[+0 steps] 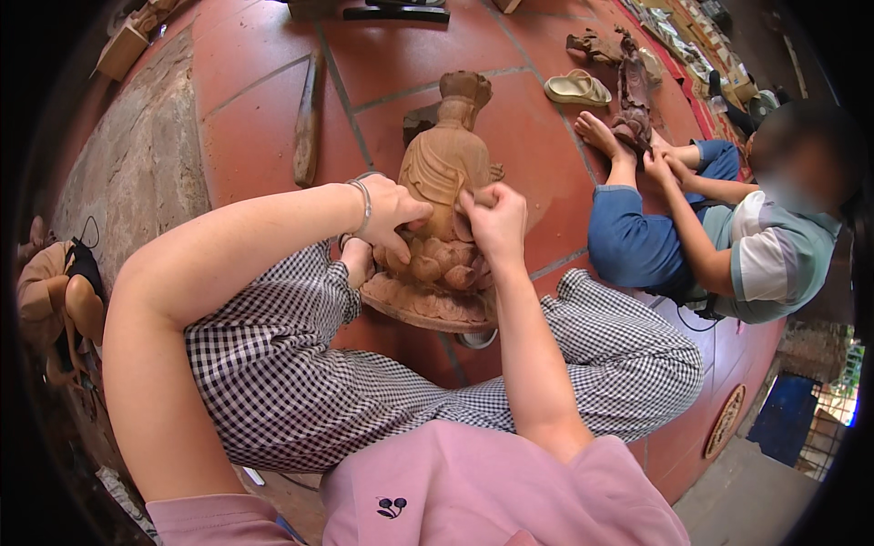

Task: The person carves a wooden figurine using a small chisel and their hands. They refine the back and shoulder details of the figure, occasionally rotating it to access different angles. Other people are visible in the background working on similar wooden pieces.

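Between my legs stands a carved wooden statue (446,159), a robed seated figure with a tall headpiece on a lotus base (437,264) and a round, rough-carved foot. My left hand (390,214), with a bracelet at its wrist, is bent against the statue's lower left side and grips it there. On the opposite side my right hand (497,223) is closed in a pinch at the robe's lower edge. Something small and brownish may be between those fingertips; its kind is hidden. My bare foot (358,262) is beside the base.
A wooden mallet-like stick (309,123) lies on the red tile floor (246,100). To the right a seated co-worker (719,227) holds a darker carved statue (633,91), near a beige sandal (577,87). A stone slab (137,146) lies left. Another person (59,300) sits at far left.
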The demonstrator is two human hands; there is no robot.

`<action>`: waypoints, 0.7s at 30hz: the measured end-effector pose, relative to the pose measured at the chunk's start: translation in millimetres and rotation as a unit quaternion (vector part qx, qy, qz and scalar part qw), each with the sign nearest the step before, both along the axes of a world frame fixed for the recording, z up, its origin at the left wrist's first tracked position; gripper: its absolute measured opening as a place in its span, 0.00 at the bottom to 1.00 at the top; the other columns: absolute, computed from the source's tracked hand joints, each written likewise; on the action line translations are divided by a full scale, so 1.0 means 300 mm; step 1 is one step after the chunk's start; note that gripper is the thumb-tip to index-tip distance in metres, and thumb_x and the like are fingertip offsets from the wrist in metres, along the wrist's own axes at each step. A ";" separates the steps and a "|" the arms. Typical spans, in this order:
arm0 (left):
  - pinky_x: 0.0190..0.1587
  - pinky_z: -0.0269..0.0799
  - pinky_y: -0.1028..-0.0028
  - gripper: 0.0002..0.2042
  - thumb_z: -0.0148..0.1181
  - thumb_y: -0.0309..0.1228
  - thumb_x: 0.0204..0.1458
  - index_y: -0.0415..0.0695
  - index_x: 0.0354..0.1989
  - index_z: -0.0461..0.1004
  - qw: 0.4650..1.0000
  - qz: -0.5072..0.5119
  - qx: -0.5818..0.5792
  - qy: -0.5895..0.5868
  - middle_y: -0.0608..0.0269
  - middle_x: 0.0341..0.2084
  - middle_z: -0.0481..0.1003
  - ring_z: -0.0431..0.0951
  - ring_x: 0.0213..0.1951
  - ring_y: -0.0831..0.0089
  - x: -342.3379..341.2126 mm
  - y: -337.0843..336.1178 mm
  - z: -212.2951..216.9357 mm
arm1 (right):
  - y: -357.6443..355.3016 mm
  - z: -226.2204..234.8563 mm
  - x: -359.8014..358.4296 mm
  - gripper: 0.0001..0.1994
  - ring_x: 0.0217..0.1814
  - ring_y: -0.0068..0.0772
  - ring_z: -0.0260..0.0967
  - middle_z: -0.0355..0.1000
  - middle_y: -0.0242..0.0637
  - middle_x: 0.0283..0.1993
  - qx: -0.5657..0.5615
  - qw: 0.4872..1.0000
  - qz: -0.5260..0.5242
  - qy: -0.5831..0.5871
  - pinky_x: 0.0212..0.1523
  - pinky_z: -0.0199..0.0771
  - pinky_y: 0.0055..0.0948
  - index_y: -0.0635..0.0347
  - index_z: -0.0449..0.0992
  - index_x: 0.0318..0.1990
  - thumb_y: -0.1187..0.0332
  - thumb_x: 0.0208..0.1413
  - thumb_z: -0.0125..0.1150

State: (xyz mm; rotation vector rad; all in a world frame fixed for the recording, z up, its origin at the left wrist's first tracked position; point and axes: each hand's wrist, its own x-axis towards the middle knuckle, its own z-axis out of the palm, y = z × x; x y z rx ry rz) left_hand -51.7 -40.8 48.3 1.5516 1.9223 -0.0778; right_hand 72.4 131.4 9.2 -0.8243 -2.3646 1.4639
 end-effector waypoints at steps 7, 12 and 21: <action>0.39 0.75 0.58 0.28 0.72 0.53 0.43 0.47 0.44 0.72 1.000 0.007 0.011 0.009 0.59 0.31 0.82 0.83 0.37 0.57 0.011 -0.018 -0.010 | -0.020 0.010 0.042 0.12 0.31 0.38 0.80 0.80 0.48 0.27 0.007 0.998 0.028 -0.047 0.35 0.76 0.36 0.67 0.80 0.28 0.66 0.47 0.74; 0.39 0.75 0.58 0.27 0.72 0.54 0.44 0.48 0.44 0.72 1.000 -0.001 0.023 -0.003 0.59 0.31 0.82 0.83 0.37 0.57 0.008 0.000 -0.016 | 0.038 -0.010 -0.022 0.12 0.30 0.37 0.80 0.79 0.48 0.26 -0.003 1.000 -0.001 -0.002 0.34 0.76 0.36 0.68 0.79 0.27 0.67 0.47 0.74; 0.39 0.75 0.59 0.27 0.72 0.53 0.45 0.47 0.45 0.71 1.000 0.001 0.021 -0.007 0.59 0.31 0.82 0.83 0.37 0.57 0.006 -0.006 -0.008 | 0.057 -0.033 -0.039 0.13 0.28 0.26 0.76 0.79 0.42 0.24 -0.072 0.997 0.013 0.014 0.32 0.75 0.33 0.67 0.79 0.27 0.67 0.46 0.76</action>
